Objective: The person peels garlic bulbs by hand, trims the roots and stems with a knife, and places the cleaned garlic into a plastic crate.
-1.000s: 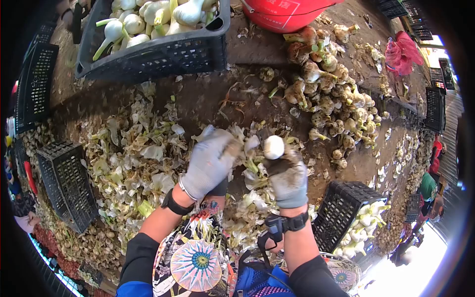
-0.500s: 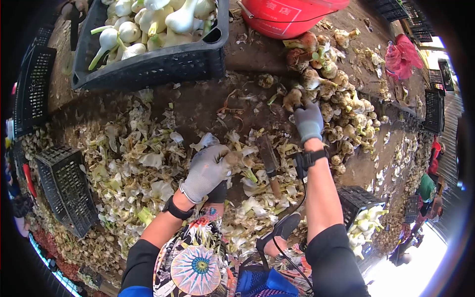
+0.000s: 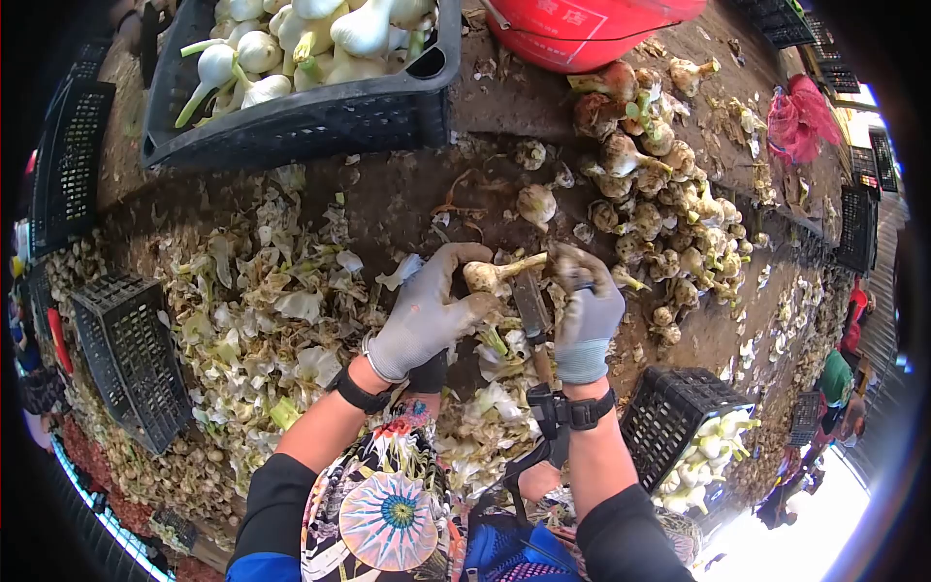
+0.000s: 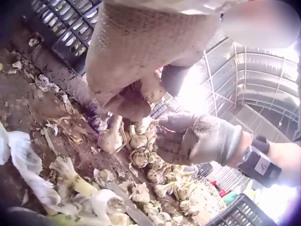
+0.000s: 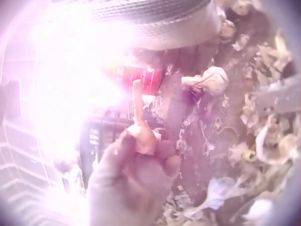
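Note:
My gloved left hand (image 3: pixel 427 310) pinches a garlic bulb (image 3: pixel 482 278) with brownish skin between fingers and thumb. In the head view its stem points right, toward my gloved right hand (image 3: pixel 589 308). The right hand's fingertips are close to the stem's end, and in the left wrist view its fingers (image 4: pixel 176 141) look loosely extended with nothing in them. Between the hands lies a knife, its broad blade (image 3: pixel 530 304) on the peelings and its handle toward me. The right wrist view, washed out by glare, shows the held bulb (image 5: pixel 142 136) stem up.
Unpeeled garlic (image 3: pixel 679 223) is piled at right, with a loose bulb (image 3: pixel 536 206) nearer the middle. A black crate (image 3: pixel 320 121) of white bulbs stands ahead, next to a red bucket (image 3: pixel 582 34). Another crate (image 3: pixel 669 417) of garlic lies right; peelings (image 3: pixel 281 301) cover the ground left.
A second ago my right hand was beside a white bulb; then it reached to a bulb at the pile. Now it is back by my left hand, which holds a brownish bulb.

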Demonstrator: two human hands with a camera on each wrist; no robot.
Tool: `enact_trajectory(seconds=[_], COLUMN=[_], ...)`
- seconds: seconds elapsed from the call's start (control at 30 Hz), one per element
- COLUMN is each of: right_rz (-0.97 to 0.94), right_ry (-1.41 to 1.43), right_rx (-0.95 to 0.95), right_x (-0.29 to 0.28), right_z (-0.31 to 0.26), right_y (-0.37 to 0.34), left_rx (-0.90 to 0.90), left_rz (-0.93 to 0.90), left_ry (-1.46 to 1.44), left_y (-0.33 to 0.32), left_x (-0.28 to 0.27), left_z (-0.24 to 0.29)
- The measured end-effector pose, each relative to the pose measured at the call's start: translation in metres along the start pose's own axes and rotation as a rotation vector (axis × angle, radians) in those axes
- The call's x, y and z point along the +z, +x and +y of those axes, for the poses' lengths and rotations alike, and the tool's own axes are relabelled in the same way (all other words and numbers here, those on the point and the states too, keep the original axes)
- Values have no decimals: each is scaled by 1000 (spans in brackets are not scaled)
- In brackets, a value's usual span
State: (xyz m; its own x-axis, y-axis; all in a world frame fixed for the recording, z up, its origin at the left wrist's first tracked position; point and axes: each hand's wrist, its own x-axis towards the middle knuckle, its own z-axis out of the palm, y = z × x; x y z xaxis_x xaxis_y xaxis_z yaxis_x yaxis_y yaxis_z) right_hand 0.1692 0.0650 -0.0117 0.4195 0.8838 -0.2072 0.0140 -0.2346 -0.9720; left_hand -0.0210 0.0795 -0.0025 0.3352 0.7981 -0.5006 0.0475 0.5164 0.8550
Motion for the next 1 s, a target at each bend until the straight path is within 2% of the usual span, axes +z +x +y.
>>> enact_trajectory(seconds=[0.03,0.1,0.13,0.17,0.23,0.27,0.37,0.5,0.57,0.6,0.63,0.67,0.7,0.73,0.77,0.8,0.87,0.9,0.97,1.0], right_rz=[-3,-91,-140,-161,-261,-261,-261,-343,-371,-395,-419,-417,-420,-423,-426,-443,-469,-470,-568,-568], right_ry=[0,-237,-344,-332,-404,-403,-312,-281,-258,-271,-283,-283,-167,-50,-49,-17,-27,-27,-118,-118], right_rx=[-1,228,101,1,102,102,118,176,173,87,0,-1,100,201,202,290,437,438,120,122], right_x=[-3,-6,-5,11,19,20,20,9,6,5,4,6,10,12,13,12,10,7,-1,-4], right_z=[10,24,31,14,8,7,0,-14,-14,-13,-12,-12,-13,-14,-17,-21,-25,-20,-7,-5], right_y=[-4,-10,-18,-23,-26,-27,-29,-35,-34,-33,-32,-32,-32,-32,-32,-33,-32,-31,-29,-25], left_rx=[69,134,103,73,131,186,167,147,96,96,173,252,252,142,32,30,-100,-100,-195,-196], left_rz=[49,93,110,127,138,151,149,133,127,127,133,139,139,110,83,86,31,32,-84,-84], left_ry=[73,146,123,100,164,227,120,123,-90,-89,-26,36,36,-66,-168,-168,-548,-548,-794,-794], left_y=[0,-4,-7,-9,-11,-13,-15,-19,-18,-18,-17,-17,-17,-18,-19,-19,-18,-19,-20,-20], left_x=[-1,1,4,7,9,10,10,11,11,11,10,10,9,8,6,4,0,-1,-4,-5], left_z=[-12,-12,-10,-5,-3,-3,-7,-10,-18,-19,-20,-21,-20,-20,-20,-20,-23,-21,-16,-16])
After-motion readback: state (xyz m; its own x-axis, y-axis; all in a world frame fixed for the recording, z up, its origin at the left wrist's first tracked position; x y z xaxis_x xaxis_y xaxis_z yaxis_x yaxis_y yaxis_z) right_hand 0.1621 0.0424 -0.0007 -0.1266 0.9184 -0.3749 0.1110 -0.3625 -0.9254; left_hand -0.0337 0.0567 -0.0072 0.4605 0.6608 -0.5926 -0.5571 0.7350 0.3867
